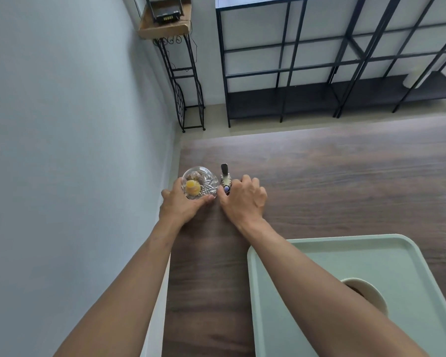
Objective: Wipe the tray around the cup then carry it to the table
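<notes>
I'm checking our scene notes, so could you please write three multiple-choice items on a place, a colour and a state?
1. Where is the cup?
A. on the tray
B. on the floor
C. on the shelf

2. What colour is the tray?
A. red
B. pale green
C. black

3. What is the left hand doing?
A. hanging idle
B. holding the glass bowl
C. wiping

Answers: 1 A, it stands inside the tray rim; 2 B, its surface is pale green; 3 B, the fingers curl round the bowl.

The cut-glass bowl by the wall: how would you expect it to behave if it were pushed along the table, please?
The glass bowl looks thick, so probably heavy and breakable. On the smooth table it should slide, though its rounded sides might slip from the left hand.
</notes>
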The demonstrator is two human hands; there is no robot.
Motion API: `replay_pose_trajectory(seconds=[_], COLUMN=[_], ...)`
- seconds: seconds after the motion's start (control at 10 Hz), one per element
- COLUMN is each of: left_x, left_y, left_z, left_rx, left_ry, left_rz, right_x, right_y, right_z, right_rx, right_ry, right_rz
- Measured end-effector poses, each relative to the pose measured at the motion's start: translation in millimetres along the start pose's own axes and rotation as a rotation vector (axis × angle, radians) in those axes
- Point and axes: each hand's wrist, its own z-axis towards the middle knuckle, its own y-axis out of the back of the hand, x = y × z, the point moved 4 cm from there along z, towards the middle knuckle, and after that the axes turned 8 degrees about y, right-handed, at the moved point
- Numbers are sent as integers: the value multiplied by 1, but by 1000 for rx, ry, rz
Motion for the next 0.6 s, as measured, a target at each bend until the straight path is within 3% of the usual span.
replay_pose_trajectory(seconds=[0.4,0.5,0.6], left_x=[4,10,17], left_y=[3,6,12], left_z=[-1,-8,-38], left_rx=[87,43,-130], left_ry=[-17,-21,-94], left_rz=[8,20,157], right_x=[2,2,-20], right_y=[6,22,49], right_z=[-12,-23,-30], right_rx=[-51,-98,-107], right_ry=[-6,36,27], right_rz=[83,28,3])
